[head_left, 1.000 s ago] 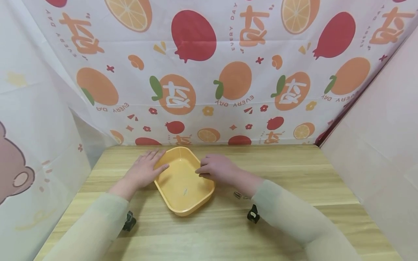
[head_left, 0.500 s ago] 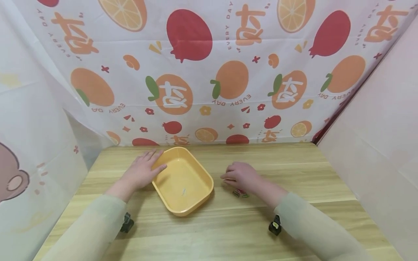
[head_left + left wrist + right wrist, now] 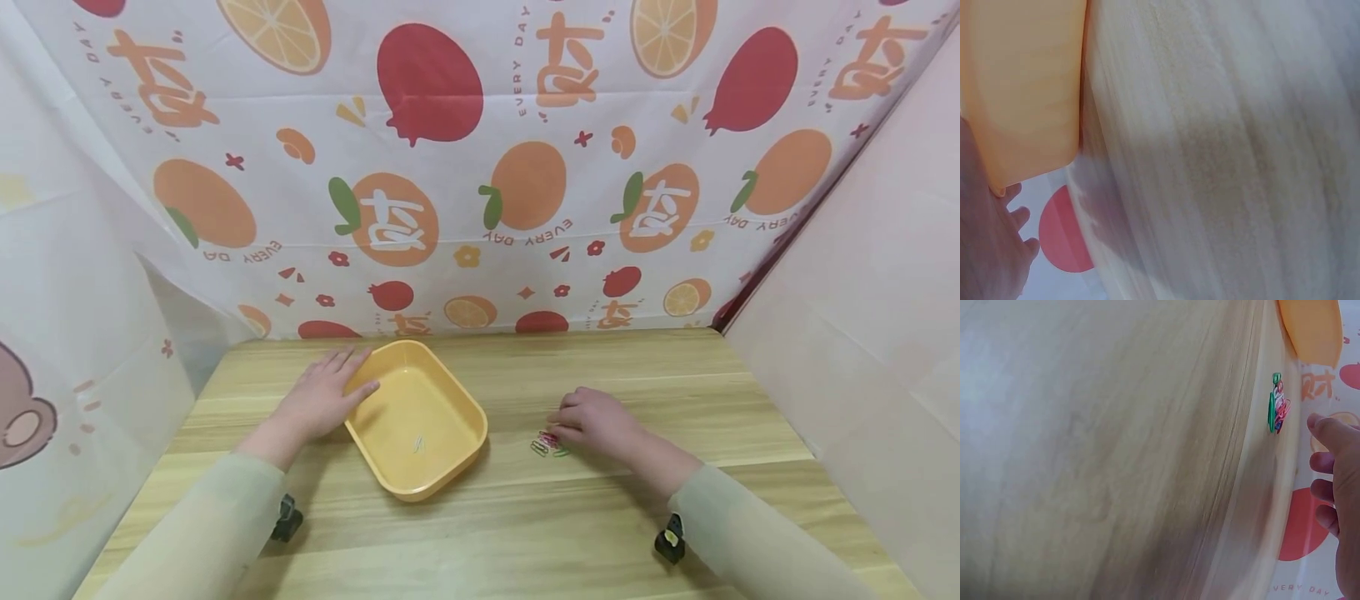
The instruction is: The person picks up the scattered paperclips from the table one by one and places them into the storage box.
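A yellow plastic tray (image 3: 446,479) stands on the table, turned at an angle, with a few small whitish paper clips (image 3: 418,443) on its floor. My left hand (image 3: 318,400) holds its left rim, thumb over the edge and fingers along the outside. In the left wrist view, the fingertips (image 3: 1021,217) show past the tray's wall (image 3: 1029,94). To the right lies a small pile of coloured paper clips (image 3: 549,442), green, red and pink. Right beside this pile is my right hand (image 3: 600,423), its fingers loosely bent. Nothing shows between thumb and fingers in the right wrist view.
The wooden table (image 3: 487,550) reaches back to an upright white cloth (image 3: 480,108) printed with fruit. Pale cloth walls (image 3: 862,333) close off both sides. Black wrist devices (image 3: 670,540) sit below both sleeves.
My right hand has gone from the tray's right rim rightward to the paper clip pile. My left hand keeps its place on the tray; the whole view has shifted slightly.
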Available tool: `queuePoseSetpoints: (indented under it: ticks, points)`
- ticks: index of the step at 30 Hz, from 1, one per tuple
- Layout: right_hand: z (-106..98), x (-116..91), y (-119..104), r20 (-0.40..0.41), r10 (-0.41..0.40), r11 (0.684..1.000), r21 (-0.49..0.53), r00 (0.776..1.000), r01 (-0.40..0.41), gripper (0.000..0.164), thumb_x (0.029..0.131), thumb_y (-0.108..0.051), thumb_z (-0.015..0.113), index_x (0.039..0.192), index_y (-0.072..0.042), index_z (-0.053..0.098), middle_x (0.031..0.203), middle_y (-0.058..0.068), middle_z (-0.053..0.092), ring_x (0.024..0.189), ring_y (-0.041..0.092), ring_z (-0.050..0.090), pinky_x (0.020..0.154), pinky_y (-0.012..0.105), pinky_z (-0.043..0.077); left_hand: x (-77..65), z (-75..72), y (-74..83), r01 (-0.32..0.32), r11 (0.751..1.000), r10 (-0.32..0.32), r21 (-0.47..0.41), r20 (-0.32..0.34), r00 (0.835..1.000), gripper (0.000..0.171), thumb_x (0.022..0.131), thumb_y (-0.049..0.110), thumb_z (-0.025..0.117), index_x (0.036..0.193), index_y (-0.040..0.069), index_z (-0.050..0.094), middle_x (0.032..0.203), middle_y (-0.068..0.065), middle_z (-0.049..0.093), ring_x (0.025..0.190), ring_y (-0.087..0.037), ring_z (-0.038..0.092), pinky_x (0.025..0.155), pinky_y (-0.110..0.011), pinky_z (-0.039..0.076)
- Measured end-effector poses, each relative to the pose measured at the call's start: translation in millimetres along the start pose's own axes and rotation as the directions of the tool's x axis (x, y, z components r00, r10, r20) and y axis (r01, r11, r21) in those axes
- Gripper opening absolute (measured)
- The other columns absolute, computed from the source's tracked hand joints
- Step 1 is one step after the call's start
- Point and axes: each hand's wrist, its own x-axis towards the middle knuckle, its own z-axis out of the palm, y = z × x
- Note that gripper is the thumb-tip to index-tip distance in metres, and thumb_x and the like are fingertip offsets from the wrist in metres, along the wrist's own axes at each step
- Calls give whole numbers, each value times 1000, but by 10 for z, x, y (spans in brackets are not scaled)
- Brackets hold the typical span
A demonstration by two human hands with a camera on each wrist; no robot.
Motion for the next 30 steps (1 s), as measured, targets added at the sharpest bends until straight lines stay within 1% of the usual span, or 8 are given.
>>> queuePoseSetpoints:
  ticks: [4, 8, 11, 18, 22, 30]
  points:
    - [-10, -12, -13, 11, 19, 1000, 4, 1000, -19, 15, 88, -26, 76, 101, -19, 80, 90, -8, 68, 84, 11, 59, 74, 31, 54, 7, 11, -10, -1, 1000, 1, 3, -7, 1000, 79, 100, 64, 34, 158, 11, 24, 160, -27, 20, 144, -51, 16, 116, -66, 12]
    - [-15, -28, -41, 74, 80, 997, 7, 994, -81, 18, 90, -31, 74, 103, -20, 78, 95, -9, 68, 90, 11, 60, 79, 32, 55, 13, 22, -20, -2, 1000, 2, 3, -13, 1000, 79, 100, 63, 34, 158, 11, 23, 160, -26, 20, 144, -51, 17, 116, -66, 12]
    - [-15, -36, -65, 114, 111, 994, 4, 987, -112, 20, 90, -34, 73, 104, -21, 78, 95, -9, 68, 90, 10, 59, 79, 32, 54, 12, 24, -22, -2, 1000, 2, 0, -13, 1000, 79, 100, 63, 34, 158, 12, 23, 160, -26, 19, 144, -51, 17, 116, -66, 12]
    - [13, -38, -107, 127, 102, 994, 14, 987, -104, 19, 89, -34, 75, 101, -18, 78, 89, -8, 67, 82, 9, 58, 74, 30, 53, -3, 21, -31, 2, 1000, -2, -4, -13, 1000, 80, 100, 65, 34, 158, 11, 25, 159, -27, 21, 145, -51, 17, 115, -66, 12]
    - [52, -43, -105, 121, 105, 994, 5, 987, -106, 19, 89, -33, 75, 100, -18, 78, 88, -8, 66, 82, 10, 57, 72, 31, 53, -4, 33, -29, 4, 1000, -4, 0, -18, 1000, 80, 99, 65, 34, 158, 12, 25, 160, -26, 22, 145, -50, 17, 116, -66, 13]
    - [105, -49, -78, 133, 115, 993, 7, 984, -117, 17, 91, -33, 73, 97, -19, 78, 88, -10, 65, 83, 10, 59, 74, 31, 54, -13, 31, -31, -1, 1000, 2, 6, -31, 1000, 78, 100, 62, 37, 158, 11, 26, 159, -27, 24, 144, -50, 19, 115, -67, 13]
